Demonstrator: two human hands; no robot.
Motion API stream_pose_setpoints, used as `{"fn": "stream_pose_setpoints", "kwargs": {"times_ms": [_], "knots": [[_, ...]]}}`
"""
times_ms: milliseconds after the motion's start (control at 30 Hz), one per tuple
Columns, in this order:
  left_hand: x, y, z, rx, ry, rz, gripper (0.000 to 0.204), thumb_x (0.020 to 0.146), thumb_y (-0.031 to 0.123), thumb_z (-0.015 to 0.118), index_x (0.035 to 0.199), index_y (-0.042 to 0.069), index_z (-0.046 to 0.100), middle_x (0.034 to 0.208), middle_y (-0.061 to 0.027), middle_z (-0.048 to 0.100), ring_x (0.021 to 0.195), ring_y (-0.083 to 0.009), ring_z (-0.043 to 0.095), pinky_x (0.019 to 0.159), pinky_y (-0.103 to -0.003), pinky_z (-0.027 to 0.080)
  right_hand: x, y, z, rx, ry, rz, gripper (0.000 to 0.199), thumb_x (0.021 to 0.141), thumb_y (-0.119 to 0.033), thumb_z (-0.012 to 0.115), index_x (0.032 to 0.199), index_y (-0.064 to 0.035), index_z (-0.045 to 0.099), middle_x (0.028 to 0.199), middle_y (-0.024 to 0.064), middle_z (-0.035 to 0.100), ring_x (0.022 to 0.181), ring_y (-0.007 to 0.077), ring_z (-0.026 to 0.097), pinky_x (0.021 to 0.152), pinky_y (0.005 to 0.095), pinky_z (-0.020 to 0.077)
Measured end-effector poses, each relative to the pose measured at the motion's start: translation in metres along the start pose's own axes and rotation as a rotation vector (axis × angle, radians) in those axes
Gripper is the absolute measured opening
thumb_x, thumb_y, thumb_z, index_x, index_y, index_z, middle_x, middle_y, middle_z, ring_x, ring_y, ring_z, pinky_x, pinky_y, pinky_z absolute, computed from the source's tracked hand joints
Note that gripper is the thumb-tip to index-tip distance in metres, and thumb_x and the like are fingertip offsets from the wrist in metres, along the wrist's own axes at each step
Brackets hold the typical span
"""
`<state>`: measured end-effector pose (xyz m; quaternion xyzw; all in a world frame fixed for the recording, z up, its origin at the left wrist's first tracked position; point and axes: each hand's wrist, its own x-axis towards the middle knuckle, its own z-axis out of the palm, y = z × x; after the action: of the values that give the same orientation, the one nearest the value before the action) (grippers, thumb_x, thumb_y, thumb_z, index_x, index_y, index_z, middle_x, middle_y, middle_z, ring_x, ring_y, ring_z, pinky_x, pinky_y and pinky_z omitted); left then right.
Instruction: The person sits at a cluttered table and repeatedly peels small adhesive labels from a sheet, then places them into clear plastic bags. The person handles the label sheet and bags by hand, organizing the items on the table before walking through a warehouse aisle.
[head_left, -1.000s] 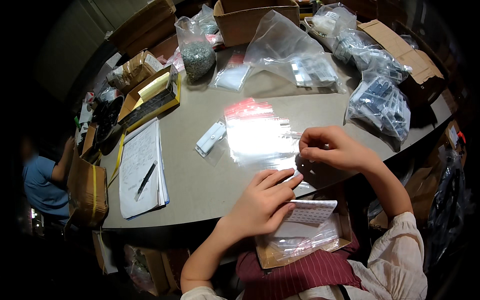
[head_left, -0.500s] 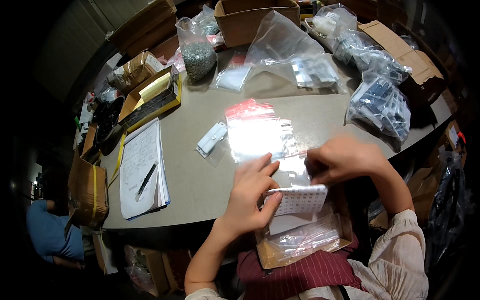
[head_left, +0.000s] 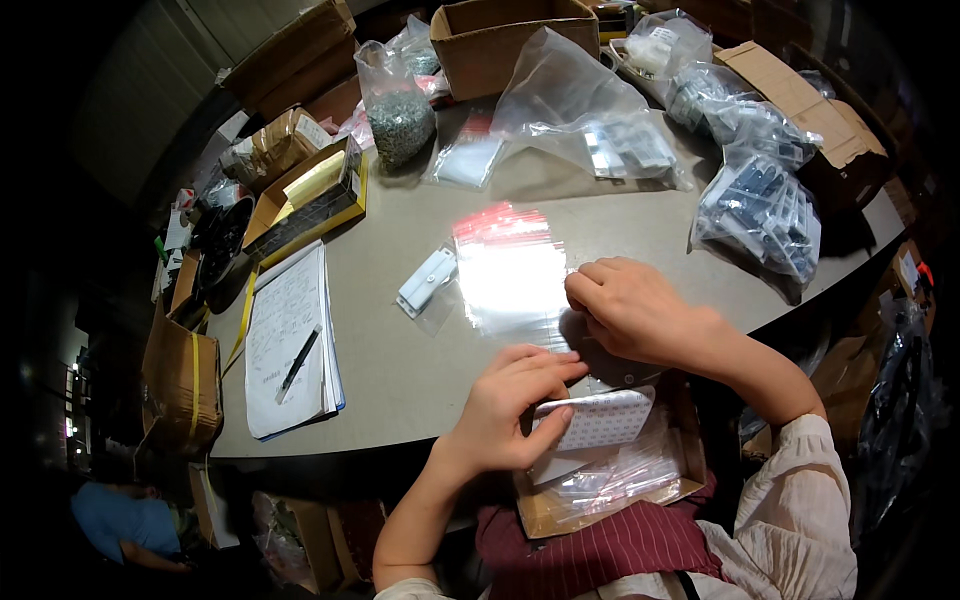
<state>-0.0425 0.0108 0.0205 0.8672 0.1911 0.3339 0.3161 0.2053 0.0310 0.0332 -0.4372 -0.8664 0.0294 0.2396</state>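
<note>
My left hand [head_left: 515,405] pinches a white sheet of small printed labels [head_left: 605,417] between thumb and fingers at the table's near edge. Curled fingers of my right hand [head_left: 635,312] point down at the right edge of a stack of clear zip bags [head_left: 510,275] with red strips. Whatever those fingertips hold, if anything, is hidden. Left of the stack lies a white plastic device [head_left: 428,280] in a small clear bag. Under the label sheet, an open cardboard box [head_left: 690,455] on my lap contains more clear bags [head_left: 625,475].
To the left lie a notebook [head_left: 270,340] with a pen [head_left: 298,362] and a black-yellow box [head_left: 345,205]. At the back stand a bag of small metal parts [head_left: 400,125] and a cardboard box [head_left: 515,45]. Bagged dark parts [head_left: 765,215] lie right. A person in blue [head_left: 125,520] is lower left.
My right hand has moved left and up from beside the label sheet to the bag stack. My left hand and the sheet have shifted slightly downward. The person in blue has moved lower.
</note>
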Motion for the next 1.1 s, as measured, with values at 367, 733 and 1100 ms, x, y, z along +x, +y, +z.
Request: {"fn": "stream_pose_setpoints", "kwargs": {"times_ms": [367,733,1100], "knots": [[-0.02,-0.007,-0.007,-0.436,0.128,-0.122,0.02,0.085,0.0,0.071,0.103,-0.005,0.077,0.103,-0.0167,0.079,0.099,-0.0261,0.073,0.092,-0.038,0.056,-0.047,-0.01,-0.051,0.316,-0.521,0.212,0.041,0.093,-0.031,0.08,0.116,-0.0043,0.058,0.092,0.0171,0.072,0.083,0.0393,0.071,0.072,0.0466,0.0541],[-0.017,0.002,0.001,-0.244,0.238,-0.399,0.01,0.097,0.005,0.074,0.099,-0.005,0.072,0.085,-0.0042,0.073,0.079,-0.0089,0.065,0.071,-0.024,0.051,-0.059,-0.013,-0.053,0.526,-0.032,0.096,0.022,0.096,-0.011,0.071,0.115,-0.0025,0.064,0.104,0.0158,0.067,0.094,0.0382,0.066,0.082,0.0456,0.0546],[-0.017,0.002,0.001,-0.209,0.195,-0.483,0.013,0.099,0.009,0.074,0.099,-0.004,0.071,0.083,-0.0033,0.072,0.075,-0.0066,0.063,0.067,-0.023,0.049,-0.062,-0.024,-0.019,-0.091,0.148,-0.107,0.033,0.074,-0.007,0.071,0.105,-0.0015,0.062,0.099,0.0112,0.061,0.091,0.0311,0.064,0.08,0.0409,0.0544]]}}
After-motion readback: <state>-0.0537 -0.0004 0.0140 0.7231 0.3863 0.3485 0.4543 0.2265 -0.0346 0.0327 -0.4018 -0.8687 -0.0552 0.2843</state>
